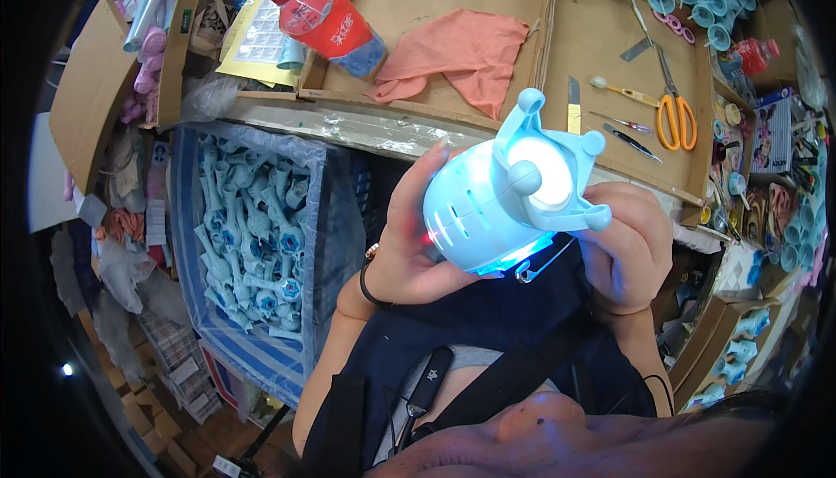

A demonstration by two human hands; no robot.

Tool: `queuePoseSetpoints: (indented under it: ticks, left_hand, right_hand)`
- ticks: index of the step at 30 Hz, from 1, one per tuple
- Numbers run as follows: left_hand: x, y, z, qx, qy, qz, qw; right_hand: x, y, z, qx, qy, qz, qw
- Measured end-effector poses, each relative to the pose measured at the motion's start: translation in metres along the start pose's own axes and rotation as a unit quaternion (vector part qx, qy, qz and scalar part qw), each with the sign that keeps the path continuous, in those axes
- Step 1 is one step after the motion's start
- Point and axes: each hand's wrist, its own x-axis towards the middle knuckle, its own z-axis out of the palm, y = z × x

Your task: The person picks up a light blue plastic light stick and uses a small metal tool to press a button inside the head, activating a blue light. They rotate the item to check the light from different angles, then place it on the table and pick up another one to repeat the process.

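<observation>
A light blue toy (470,212) with a crown is held up in front of the person's chest — it glows white on top and blue below. The left hand (409,239) has its grip curled wide around the toy's side. The right hand (634,247) has its fingers bent in by the crown, but the tips are partly hidden, so I can't tell if its grip is closed. A pink cloth (461,56) and orange scissors (672,97) lie on the desk (361,132).

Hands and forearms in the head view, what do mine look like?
The left hand and right hand are both ungloved, and no sleeves cover the forearms. A thin black band circles the left wrist, with a small shiny ornament beside it, too small to make out.
</observation>
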Motion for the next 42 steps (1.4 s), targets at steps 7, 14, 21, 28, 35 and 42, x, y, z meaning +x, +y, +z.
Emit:
queuePoseSetpoints:
  ticks: [7, 14, 21, 28, 35, 42]
  left_hand:
    - [0.003, -0.001, -0.001, 0.030, -0.022, 0.028, 0.999]
    - [0.004, 0.002, 0.000, 0.034, -0.019, 0.012, 0.999]
    - [0.002, 0.006, 0.001, 0.040, 0.000, -0.008, 0.999]
    - [-0.002, 0.005, 0.002, -0.012, 0.014, -0.026, 0.999]
    - [-0.005, 0.004, 0.002, -0.011, 0.012, -0.018, 1.000]
    - [-0.005, 0.000, 0.005, -0.063, 0.026, -0.037, 0.997]
  right_hand:
    - [0.002, -0.004, -0.001, 0.065, 0.007, 0.046, 0.997]
    - [0.005, -0.001, -0.003, 0.110, 0.001, 0.052, 0.993]
    - [0.007, -0.001, -0.007, 0.081, -0.008, 0.041, 0.996]
    - [0.009, -0.001, -0.004, 0.066, 0.003, 0.006, 0.998]
    - [0.009, -0.002, -0.006, 0.079, 0.013, -0.021, 0.997]
    - [0.006, 0.000, -0.006, 0.087, 0.004, -0.042, 0.995]
